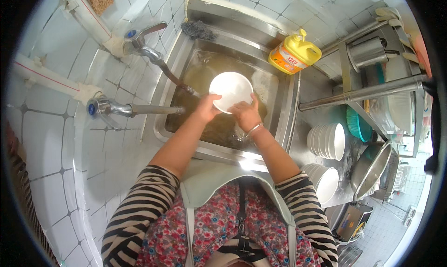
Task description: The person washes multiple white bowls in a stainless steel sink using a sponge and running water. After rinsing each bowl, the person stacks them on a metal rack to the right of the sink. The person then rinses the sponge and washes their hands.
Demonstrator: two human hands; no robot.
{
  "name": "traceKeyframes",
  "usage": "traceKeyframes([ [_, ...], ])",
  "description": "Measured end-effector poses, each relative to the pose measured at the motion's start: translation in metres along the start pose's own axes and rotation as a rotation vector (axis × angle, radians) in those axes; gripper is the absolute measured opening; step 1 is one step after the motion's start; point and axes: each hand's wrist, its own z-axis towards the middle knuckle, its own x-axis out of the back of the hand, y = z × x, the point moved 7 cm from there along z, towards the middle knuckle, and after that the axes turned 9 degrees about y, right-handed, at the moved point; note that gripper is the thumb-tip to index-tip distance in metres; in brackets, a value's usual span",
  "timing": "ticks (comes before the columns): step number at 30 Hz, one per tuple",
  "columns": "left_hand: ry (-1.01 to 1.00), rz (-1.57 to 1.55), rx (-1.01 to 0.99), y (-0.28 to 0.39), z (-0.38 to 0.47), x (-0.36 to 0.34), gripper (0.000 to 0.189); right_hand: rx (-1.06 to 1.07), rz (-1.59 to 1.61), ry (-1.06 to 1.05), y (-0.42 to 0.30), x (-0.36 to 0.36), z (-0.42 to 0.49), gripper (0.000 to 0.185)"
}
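A white bowl (231,89) is held over a steel sink (223,149) that has cloudy water (195,71) in it. My left hand (207,108) grips the bowl's lower left side, the thumb over the rim. On its lower right side is my right hand (246,114), with fingers at the rim and a bracelet on the wrist. Water seems to run from the upper tap (150,52), whose spout ends just left of the bowl. A second tap (139,109) points over the sink below it. Part of the water surface is hidden by my hands and the bowl.
A yellow detergent jug (295,54) stands at the sink's upper right corner, a dark scouring pad (199,30) at the upper left. To the right are stacked white bowls (326,141), another stack (321,183), a teal basket (358,124), a metal basin (371,169) and a steel rack (363,92).
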Motion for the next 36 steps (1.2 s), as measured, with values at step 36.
traceKeyframes([
  [36,0.427,0.630,0.144,-0.008,0.015,0.107,0.053,-0.870,-0.300,0.638,-0.012,0.311,-0.291,0.024],
])
